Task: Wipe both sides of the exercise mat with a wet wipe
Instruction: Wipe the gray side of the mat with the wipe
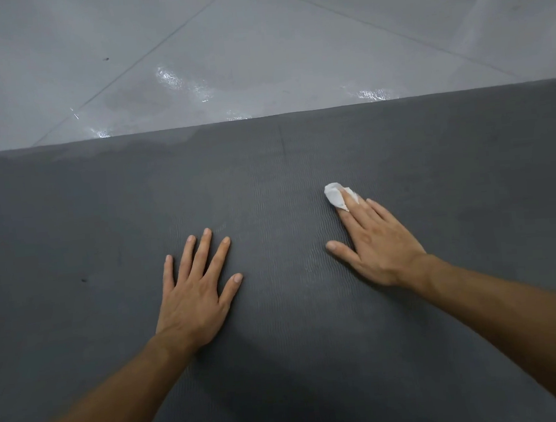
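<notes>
Mat (104, 224) is laid flat on floor (256, 39). Dark grey, ribbed, it fills lower two-thirds of view, w/ far edge run across toward 12 o'clock. Only one face is seen; which side it is can't be told.

L hand (193, 294) is set at approx. 8 o'clock from view centre. Palm down on mat, fingers straight and spread wide, nothing held. Taken as a brace to pin mat.

R hand (376, 253) is set at approx. 4 o'clock, palm down. Fingers are straight and close together, aimed toward 11 o'clock, thumb out to side. Wet wipe (335, 198), white and bunched small, is pressed onto mat under the fingertips at approx. 3 o'clock. Part of it is lapped over one finger. No curl round it is seen: pressed, not gripped.

Progress (judged):
- Tide-line (125, 151) is noted along far edge at 10–11 o'clock, lighter strip by edge, darker below. Which part is damp isn't settled.
- Wet sheen (173, 79) is seen on floor just past edge, so some wiping up there is prob. done.
- Mat around wipe looks matte w/ faint streaks.
- Near part at 6 o'clock is shaded by arms, no read.
- Mat ends at 3 and 9 o'clock are out of view.

Est.: this face is partway wiped. Rest of it, then flip and other face, are left, unless this is already side two.
</notes>
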The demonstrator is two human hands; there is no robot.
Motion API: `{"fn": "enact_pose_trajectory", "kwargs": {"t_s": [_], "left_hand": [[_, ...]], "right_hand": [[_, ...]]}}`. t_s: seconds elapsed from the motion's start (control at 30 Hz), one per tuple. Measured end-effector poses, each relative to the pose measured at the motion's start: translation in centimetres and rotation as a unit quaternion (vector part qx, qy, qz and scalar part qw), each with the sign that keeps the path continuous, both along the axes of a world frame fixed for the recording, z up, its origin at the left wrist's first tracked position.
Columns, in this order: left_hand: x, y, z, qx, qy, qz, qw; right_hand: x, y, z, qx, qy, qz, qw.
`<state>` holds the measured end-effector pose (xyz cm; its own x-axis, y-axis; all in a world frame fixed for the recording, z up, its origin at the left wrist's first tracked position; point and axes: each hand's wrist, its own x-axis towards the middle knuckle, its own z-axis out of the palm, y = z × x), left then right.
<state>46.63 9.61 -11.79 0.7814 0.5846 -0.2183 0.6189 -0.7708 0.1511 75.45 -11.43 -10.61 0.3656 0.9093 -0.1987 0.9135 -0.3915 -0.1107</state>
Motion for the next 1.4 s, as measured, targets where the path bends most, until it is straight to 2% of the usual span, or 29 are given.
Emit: {"fn": "enact_pose_trajectory", "kwargs": {"t_s": [0.17, 0.4, 0.5, 0.63, 0.83, 0.97, 1.17, 1.4], "left_hand": [[-1.1, 0.4, -0.1, 0.005, -0.002, 0.024, 1.000], [-1.6, 0.8, -0.3, 0.014, -0.003, 0.035, 0.999], [-1.6, 0.9, -0.3, 0.011, 0.001, 0.033, 0.999], [-1.6, 0.8, -0.3, 0.014, -0.002, 0.035, 0.999], [-1.7, 0.8, -0.3, 0.014, 0.001, 0.031, 0.999], [-1.6, 0.6, -0.3, 0.015, 0.002, 0.035, 0.999], [-1.6, 0.6, -0.3, 0.007, -0.002, 0.019, 1.000], [-1.5, 0.5, 0.0, 0.010, 0.007, 0.022, 1.000]], "right_hand": [[-1.7, 0.7, 0.2, 0.002, 0.031, 0.000, 1.000], [-10.9, -1.8, 1.0, 0.000, 0.102, 0.203, 0.974], [-12.8, -3.0, 0.8, -0.003, 0.083, 0.243, 0.967], [-9.6, -3.3, 0.6, 0.010, 0.074, 0.201, 0.977], [-1.2, -4.3, 0.7, 0.002, 0.001, 0.038, 0.999], [0.8, -5.1, 0.7, 0.003, 0.007, -0.028, 1.000], [-4.6, -6.2, 1.6, 0.003, 0.084, 0.050, 0.995], [-9.5, -8.8, 2.0, -0.019, 0.119, 0.183, 0.976]]}}
